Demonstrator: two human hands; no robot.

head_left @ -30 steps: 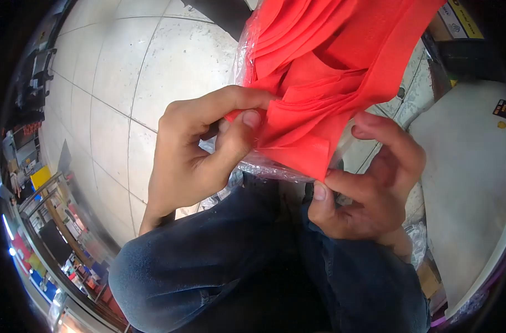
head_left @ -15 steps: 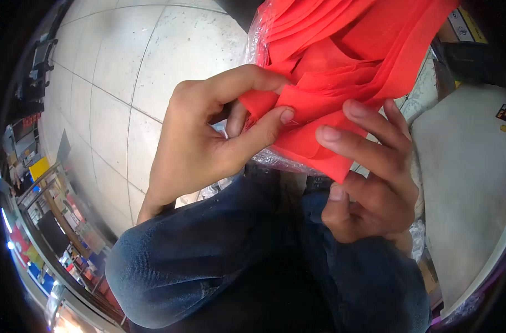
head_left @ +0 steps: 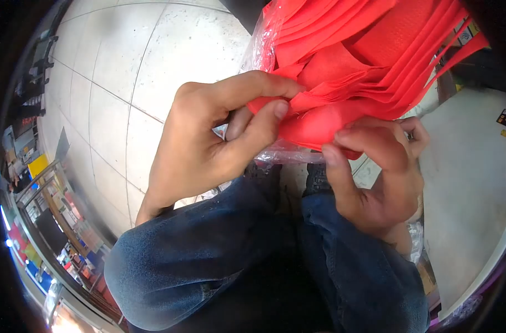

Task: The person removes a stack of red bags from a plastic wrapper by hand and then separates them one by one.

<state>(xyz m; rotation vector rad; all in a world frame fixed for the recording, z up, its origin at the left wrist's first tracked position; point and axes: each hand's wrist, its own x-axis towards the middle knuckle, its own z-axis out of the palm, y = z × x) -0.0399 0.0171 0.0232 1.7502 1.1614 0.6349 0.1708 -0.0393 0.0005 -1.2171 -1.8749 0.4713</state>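
A stack of red fabric sheets (head_left: 341, 55) lies fanned in layers above my knees, with clear plastic wrap (head_left: 262, 44) along its left side. My left hand (head_left: 208, 130) pinches the near left edge of the layers between thumb and forefinger. At the near right corner, my right hand (head_left: 380, 172) closes its thumb and forefinger on the red fabric, and the other fingers curl behind it. Between both hands the top layer bulges slightly. The right hand's fingers partly hide the fabric's right edge.
My legs in dark blue trousers (head_left: 180, 250) are below the hands. Pale floor tiles (head_left: 114, 83) spread at the left. A grey-white panel (head_left: 466, 194) stands at the right. Shelving with assorted goods (head_left: 58, 227) is at the lower left.
My right hand has gone from loosely spread fingers to a pinch on the fabric's corner. The red layers have lifted and fanned toward the right. My left hand keeps its grip.
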